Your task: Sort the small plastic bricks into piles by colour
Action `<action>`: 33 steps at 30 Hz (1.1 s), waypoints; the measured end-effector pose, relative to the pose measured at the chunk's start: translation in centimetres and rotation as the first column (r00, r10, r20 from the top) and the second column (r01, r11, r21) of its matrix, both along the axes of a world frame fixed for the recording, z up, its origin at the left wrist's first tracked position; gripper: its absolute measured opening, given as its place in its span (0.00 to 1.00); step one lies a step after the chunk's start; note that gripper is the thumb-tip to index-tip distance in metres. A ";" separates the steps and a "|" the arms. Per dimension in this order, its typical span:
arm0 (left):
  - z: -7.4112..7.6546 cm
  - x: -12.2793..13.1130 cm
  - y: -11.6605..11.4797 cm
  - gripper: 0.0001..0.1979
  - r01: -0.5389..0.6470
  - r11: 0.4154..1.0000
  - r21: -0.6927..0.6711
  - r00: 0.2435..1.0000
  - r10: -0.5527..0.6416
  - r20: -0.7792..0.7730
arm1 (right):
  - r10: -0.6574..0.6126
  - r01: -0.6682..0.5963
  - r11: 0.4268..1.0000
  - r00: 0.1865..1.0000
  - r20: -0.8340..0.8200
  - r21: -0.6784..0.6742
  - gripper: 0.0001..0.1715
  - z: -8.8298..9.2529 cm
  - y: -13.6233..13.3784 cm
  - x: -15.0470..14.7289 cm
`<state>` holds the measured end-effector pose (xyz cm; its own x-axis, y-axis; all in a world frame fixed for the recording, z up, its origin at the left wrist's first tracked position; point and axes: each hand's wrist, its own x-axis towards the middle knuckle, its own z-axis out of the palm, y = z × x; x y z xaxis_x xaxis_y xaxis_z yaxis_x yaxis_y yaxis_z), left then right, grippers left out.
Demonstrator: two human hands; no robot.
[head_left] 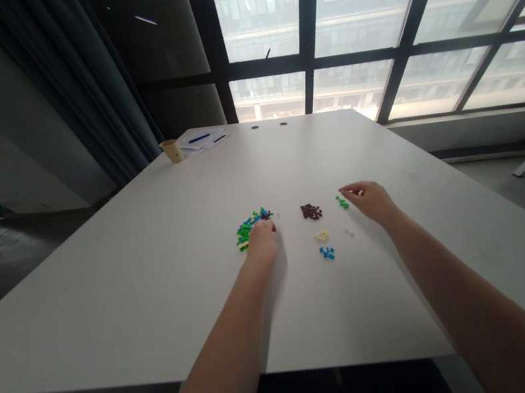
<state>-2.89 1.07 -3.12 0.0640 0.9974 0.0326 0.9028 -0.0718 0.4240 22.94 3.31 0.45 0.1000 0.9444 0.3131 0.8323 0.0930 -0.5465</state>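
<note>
**Landmark:** dark-brown brick pile (pixel 311 211), approx. centre of white table (pixel 122 296), near side.
**Containers:** 1 kraft paper cup (pixel 172 151), far L of landmark, by table's far edge, upright. Contents not visible from this angle.
**Brick groups:** 6 in total, all small plastic bricks, on table top, none in cup.
**Mixed pile:** 1 green/blue/dark/yellow brick pile (pixel 251 230), L of landmark, partly under L hand. Count n/a.
**Green bricks:** 1 small cluster (pixel 342 203), just R of landmark. Approx. 5–6, overlapping.
**Cream bricks:** 1 cluster (pixel 321 235), just below landmark. Count n/a, too small.
**Blue bricks:** 1 cluster (pixel 327 253), below cream cluster. Approx. 6.
**Pale bits:** 1 tiny group (pixel 349 232), lower R of landmark. Too small to ID.
**L hand** (pixel 261 244)**:** on mixed pile, L of landmark. Fingers curled down, touching bricks. Grip hidden by back of hand, cannot tell if pinching.
**R hand** (pixel 369 199)**:** R of landmark, just beside green bricks. Fingertips (pixel 350 190) pressed together, poss. pinching small pale piece; too small to confirm.
**Far end:** papers (pixel 202 141) and 2 pens (pixel 199 138) just R of cup, far from landmark.
</note>
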 end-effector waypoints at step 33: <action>-0.1 5.9 -2.1 0.15 0.342 0.861 -0.377 0.160 0.342 0.926 | 0.517 -0.479 0.817 0.855 -0.041 0.322 0.08 -3.3 -5.3 -3.9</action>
<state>2.96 -1.03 -3.21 0.3213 0.8925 -0.3165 -0.2725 0.4072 0.8718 19.07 -1.95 -2.88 -0.3043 0.7432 0.5959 0.5577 0.6461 -0.5211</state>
